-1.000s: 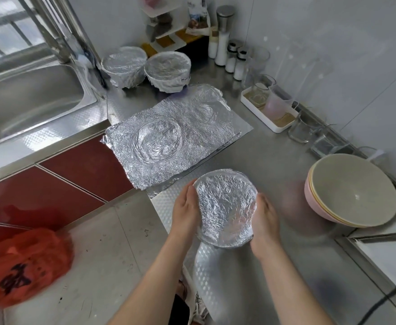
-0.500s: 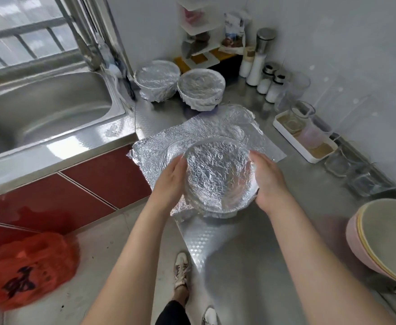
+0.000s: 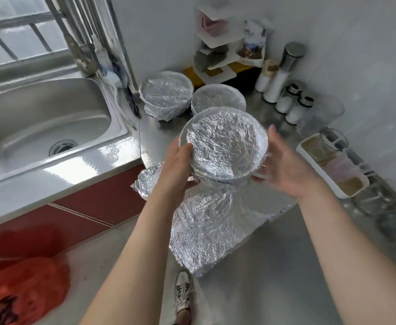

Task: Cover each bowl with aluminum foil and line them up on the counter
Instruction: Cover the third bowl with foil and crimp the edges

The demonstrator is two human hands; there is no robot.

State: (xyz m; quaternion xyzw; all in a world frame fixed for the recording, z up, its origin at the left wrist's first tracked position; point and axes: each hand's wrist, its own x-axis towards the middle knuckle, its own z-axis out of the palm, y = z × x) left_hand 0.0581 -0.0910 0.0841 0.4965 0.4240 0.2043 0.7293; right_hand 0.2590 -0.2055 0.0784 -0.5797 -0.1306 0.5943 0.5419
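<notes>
So, both hands are on the one bowl here. The foil-covered bowl (image 3: 224, 146) sits dead centre of the frame, lifted off the desk (image 3: 274, 277) and tipped so its crinkly foil top faces the camera. The left hand (image 3: 176, 167) grips its left side, thumb hooked over the rim and fingers wrapped underneath. The right hand (image 3: 283, 170) cups the right side, palm against the wall, thumb poking upward and fingertips tucked under the base.

Just above it in the frame are two bowls that are already wrapped: the first covered bowl (image 3: 166, 95) up by the sink corner, and the second covered bowl (image 3: 218, 100) right beside it, touching or nearly so. The held bowl overlaps the lower edge of that second one in the view, so I can't tell how close they really are.

Below the hands, a loose foil sheet (image 3: 206, 231) lies crumpled on the desk, one corner hanging off the front edge over the red cabinet (image 3: 103, 198).

The steel sink (image 3: 40, 127) fills the left side. A white tray (image 3: 309, 158) is on the right, with salt shakers (image 3: 293, 102) above it, and a corner shelf (image 3: 218, 43) at the top. There's a red plastic bag (image 3: 21, 292) on the floor at the lower left and a sneaker (image 3: 183, 294) at the bottom centre.
</notes>
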